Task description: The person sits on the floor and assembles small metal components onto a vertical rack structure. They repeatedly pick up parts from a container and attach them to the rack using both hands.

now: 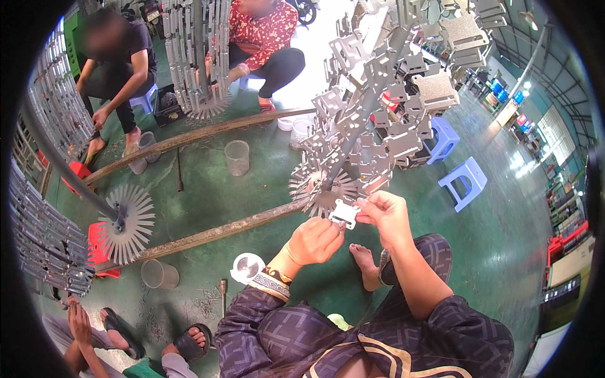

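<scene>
A glossy green workshop floor [504, 252] carries everything here. Two long rusty bars [208, 236] lie across it, with clear plastic cups [237, 157] standing between and beside them, a white round lid [247, 267] and a scatter of small metal pins [205, 302] nearer in. Two blue plastic stools [465, 181] stand well apart, off to the right.

two blue stools [463, 181] right, clear cups [237, 157] on green floor [491, 252]

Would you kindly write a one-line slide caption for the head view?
Both hands, left hand and right hand, hold a small flat metal plate at the toothed disc of a loaded rack.
</scene>
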Tool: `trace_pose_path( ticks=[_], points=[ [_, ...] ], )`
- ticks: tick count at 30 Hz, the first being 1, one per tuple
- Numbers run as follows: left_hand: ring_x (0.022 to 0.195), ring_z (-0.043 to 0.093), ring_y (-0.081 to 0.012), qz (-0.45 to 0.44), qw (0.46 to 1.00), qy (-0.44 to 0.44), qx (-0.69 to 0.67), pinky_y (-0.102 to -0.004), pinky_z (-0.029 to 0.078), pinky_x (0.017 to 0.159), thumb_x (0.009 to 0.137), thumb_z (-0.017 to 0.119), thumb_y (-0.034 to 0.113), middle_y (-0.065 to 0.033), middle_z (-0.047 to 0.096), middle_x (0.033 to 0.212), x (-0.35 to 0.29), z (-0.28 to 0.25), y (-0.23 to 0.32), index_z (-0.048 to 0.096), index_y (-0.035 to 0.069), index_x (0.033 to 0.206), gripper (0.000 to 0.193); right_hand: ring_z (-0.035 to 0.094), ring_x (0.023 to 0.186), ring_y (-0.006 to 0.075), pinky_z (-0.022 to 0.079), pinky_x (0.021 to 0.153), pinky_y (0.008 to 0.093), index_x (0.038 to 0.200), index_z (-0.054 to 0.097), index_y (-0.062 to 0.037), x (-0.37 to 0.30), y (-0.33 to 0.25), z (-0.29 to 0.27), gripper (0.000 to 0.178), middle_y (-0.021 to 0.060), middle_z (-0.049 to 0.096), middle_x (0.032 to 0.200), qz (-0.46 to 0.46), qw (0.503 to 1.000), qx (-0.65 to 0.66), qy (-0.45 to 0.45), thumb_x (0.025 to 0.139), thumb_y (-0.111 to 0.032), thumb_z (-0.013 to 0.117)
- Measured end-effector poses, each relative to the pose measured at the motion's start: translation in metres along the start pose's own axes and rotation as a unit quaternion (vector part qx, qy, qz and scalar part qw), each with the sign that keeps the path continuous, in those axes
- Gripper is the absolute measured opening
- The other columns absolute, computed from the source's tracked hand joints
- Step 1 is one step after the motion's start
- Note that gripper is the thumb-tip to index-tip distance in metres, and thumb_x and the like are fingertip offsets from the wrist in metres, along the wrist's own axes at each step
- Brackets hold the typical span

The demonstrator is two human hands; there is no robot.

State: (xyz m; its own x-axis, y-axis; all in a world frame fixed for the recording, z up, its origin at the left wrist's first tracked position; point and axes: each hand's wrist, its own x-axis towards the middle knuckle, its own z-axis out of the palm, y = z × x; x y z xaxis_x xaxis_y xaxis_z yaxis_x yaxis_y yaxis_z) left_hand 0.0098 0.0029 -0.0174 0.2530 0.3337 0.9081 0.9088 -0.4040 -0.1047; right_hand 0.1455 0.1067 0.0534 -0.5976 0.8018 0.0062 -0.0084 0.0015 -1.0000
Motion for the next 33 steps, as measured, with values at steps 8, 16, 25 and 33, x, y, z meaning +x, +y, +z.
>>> trace_pose_path(
  ticks=[8, 16, 25, 33],
  points=[
    [0.063, 0.052, -0.0191, -0.09, 0.994, -0.005, -0.061, -0.03, 0.043, 0.054, 0.065, 0.062, 0.006, -0.0057, 0.053, 0.075, 0.003, -0.001, -0.002, 0.06, -0.001, 0.087, 0.024, 0.06, 0.062, 0.0108, 0.053, 0.058, 0.0247, 0.071, 0.058, 0.0022, 0.004, 0.007, -0.005, 0.011, 0.0068, 0.062, 0.07, -0.044, 0.998, -0.037, 0.008, 0.08, -0.001, 0.062],
    [0.056, 0.05, -0.0203, -0.131, 0.988, 0.038, -0.069, -0.031, 0.041, 0.048, 0.061, 0.07, 0.002, -0.006, 0.052, 0.071, 0.002, 0.01, -0.003, 0.058, 0.001, 0.082, 0.024, 0.061, 0.061, 0.0115, 0.053, 0.057, 0.024, 0.067, 0.056, 0.0007, 0.003, 0.004, -0.002, 0.015, 0.0063, 0.061, 0.067, -0.032, 0.998, -0.037, 0.033, 0.081, -0.001, 0.061],
    [0.054, 0.047, -0.0163, -0.033, 0.999, 0.002, 0.003, -0.0294, 0.038, 0.044, 0.062, 0.067, 0.001, -0.0044, 0.052, 0.07, -0.008, 0.011, -0.004, 0.058, 0.001, 0.078, 0.019, 0.062, 0.067, 0.014, 0.055, 0.061, 0.0266, 0.066, 0.055, 0.0011, 0.003, 0.011, -0.003, 0.016, 0.009, 0.062, 0.075, -0.034, 0.999, 0.003, 0.031, 0.08, 0.0, 0.06],
    [0.054, 0.046, -0.015, -0.013, 1.0, 0.007, 0.011, -0.028, 0.036, 0.043, 0.062, 0.066, 0.001, -0.004, 0.052, 0.07, -0.007, 0.011, -0.006, 0.057, 0.001, 0.076, 0.017, 0.064, 0.07, 0.0182, 0.055, 0.061, 0.0291, 0.069, 0.054, 0.0003, 0.001, 0.005, -0.002, 0.013, 0.016, 0.064, 0.087, 0.022, 0.999, 0.037, 0.011, 0.082, -0.002, 0.058]
  ],
)
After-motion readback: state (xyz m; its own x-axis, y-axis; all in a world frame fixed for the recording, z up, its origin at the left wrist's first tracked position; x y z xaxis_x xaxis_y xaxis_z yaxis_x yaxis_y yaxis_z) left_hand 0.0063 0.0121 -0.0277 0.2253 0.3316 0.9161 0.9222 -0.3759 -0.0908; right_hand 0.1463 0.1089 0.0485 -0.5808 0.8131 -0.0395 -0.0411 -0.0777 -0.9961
